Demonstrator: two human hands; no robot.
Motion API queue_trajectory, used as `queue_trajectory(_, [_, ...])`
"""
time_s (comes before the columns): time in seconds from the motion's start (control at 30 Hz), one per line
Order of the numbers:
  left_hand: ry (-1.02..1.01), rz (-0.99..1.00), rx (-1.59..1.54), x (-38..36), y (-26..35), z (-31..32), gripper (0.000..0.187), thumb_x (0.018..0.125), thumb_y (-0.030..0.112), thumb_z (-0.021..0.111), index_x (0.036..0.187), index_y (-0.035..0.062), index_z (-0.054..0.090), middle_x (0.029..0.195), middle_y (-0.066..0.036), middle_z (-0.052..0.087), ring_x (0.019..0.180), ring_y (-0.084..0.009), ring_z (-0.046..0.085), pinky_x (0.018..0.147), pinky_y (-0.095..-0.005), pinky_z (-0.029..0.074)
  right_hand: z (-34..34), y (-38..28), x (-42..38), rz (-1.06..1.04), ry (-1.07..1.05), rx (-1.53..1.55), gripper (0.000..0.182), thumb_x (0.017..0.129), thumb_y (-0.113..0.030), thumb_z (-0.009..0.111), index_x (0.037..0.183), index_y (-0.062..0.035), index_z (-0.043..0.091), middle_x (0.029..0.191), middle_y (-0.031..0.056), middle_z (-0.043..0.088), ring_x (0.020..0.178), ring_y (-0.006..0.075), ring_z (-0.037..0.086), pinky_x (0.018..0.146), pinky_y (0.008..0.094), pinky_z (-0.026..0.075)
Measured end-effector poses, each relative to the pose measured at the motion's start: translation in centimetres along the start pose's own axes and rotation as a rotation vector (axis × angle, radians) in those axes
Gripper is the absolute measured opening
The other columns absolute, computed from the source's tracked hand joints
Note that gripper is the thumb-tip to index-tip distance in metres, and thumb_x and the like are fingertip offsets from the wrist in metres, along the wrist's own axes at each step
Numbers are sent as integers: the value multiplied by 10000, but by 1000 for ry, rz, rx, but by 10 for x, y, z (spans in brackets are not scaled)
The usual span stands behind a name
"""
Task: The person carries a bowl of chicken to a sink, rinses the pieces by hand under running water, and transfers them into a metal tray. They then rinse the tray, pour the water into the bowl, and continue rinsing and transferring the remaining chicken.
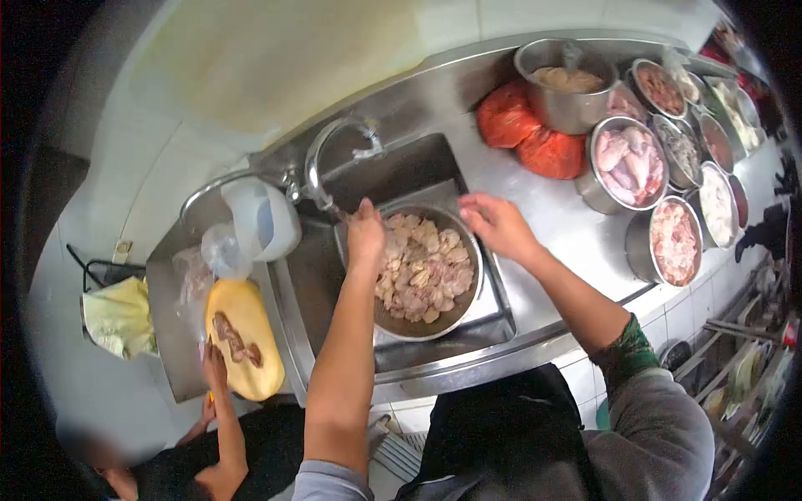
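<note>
A wide metal pan of pale raw meat pieces sits in the steel sink. My left hand is over the pan's left edge, its fingers closed at the lever by the base of the tap. Above the sink curves the chrome tap, its spout pointing toward the pan. My right hand hovers by the pan's right rim, fingers stretched out and holding nothing.
Metal pots of raw meat crowd the counter's right side, beside red bags. Left of the sink are a whitish plastic container and a yellow cutting board with dark meat. Another person's hand reaches to that board.
</note>
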State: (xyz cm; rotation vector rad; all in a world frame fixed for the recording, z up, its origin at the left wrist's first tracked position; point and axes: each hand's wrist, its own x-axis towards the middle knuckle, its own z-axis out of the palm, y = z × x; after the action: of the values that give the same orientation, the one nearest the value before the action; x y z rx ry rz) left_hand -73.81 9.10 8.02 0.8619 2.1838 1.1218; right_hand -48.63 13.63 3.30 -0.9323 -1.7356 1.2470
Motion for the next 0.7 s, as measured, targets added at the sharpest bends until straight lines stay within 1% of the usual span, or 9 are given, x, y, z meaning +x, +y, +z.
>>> queue_trajectory(0.13, [78, 458, 98, 17, -23, 9, 156, 967, 156, 445, 975, 78, 579, 838, -67, 578, 636, -131, 525, 542, -273, 426, -3, -6, -20, 142, -30, 59, 337, 875, -288, 619, 1093, -31, 644, 936, 162, 695, 844, 274, 682, 771, 369, 525])
queue_trajectory(0.23, [-91, 149, -414, -16, 18, -1, 192, 947, 81, 453, 1061, 106, 605, 1000, -64, 575, 739, -128, 553, 622, -258, 477, 44, -34, -5, 28, -114, 75, 431, 901, -333, 595, 1176, -1, 595, 1063, 194, 671, 943, 280, 668, 812, 359, 515])
queue_trajectory(0.33, [10, 252, -465, -17, -1, -7, 225, 952, 168, 488, 1132, 82, 592, 1106, -62, 567, 929, -156, 552, 814, -307, 475, 129, -55, 31, 281, -205, 330, 653, 945, -432, 535, 1427, -27, 359, 1217, 138, 596, 1005, 199, 601, 820, 338, 491])
queue_trajectory(0.37, [28, 280, -472, -26, 3, -8, 269, 964, 235, 503, 1166, 75, 578, 1155, -76, 561, 997, -179, 547, 890, -341, 459, 136, -88, 30, 397, -199, 794, 624, 964, -404, 511, 1439, -38, 338, 1259, 144, 572, 1061, 208, 582, 840, 324, 490])
queue_trajectory(0.43, [15, 96, -430, -35, 6, -10, 529, 946, 428, 505, 1337, 75, 452, 1316, -107, 489, 1159, -219, 483, 988, -375, 388, 160, -100, 52, 398, -151, 504, 562, 977, -386, 437, 1405, -25, 386, 1302, 156, 546, 1143, 231, 534, 940, 357, 418])
queue_trajectory(0.53, [-232, 184, -557, -85, 18, -18, 618, 917, 488, 517, 1381, 89, 431, 1326, -90, 502, 1188, -223, 485, 1006, -381, 386, 201, -85, 61, 222, -169, 461, 509, 970, -344, 414, 1329, 14, 455, 1292, 180, 557, 1142, 280, 539, 983, 399, 392])
queue_trajectory(0.63, [-470, -105, -647, -65, 39, -28, 579, 939, 482, 462, 1408, 146, 417, 1349, -100, 480, 1180, -235, 495, 978, -426, 416, 214, -38, 53, 130, -178, 483, 477, 963, -302, 391, 1253, 53, 524, 1281, 204, 567, 1140, 329, 544, 1025, 440, 366])
queue_trajectory(0.67, [-579, -155, -727, -45, 16, -34, 625, 948, 517, 453, 1424, 115, 399, 1378, -115, 459, 1211, -265, 475, 998, -455, 396, 223, -16, 45, 14, -49, 378, 478, 995, -319, 369, 1371, -44, 474, 1429, 158, 453, 1327, 239, 408, 1114, 370, 275])
queue_trajectory(0.7, [-535, -109, -640, -3, -15, -33, 650, 952, 521, 459, 1425, 80, 395, 1424, -124, 423, 1257, -298, 443, 1024, -463, 372, 192, -32, 33, 77, -187, 22, 500, 938, -333, 450, 1324, -20, 501, 1373, 232, 472, 1240, 314, 476, 1059, 399, 331])
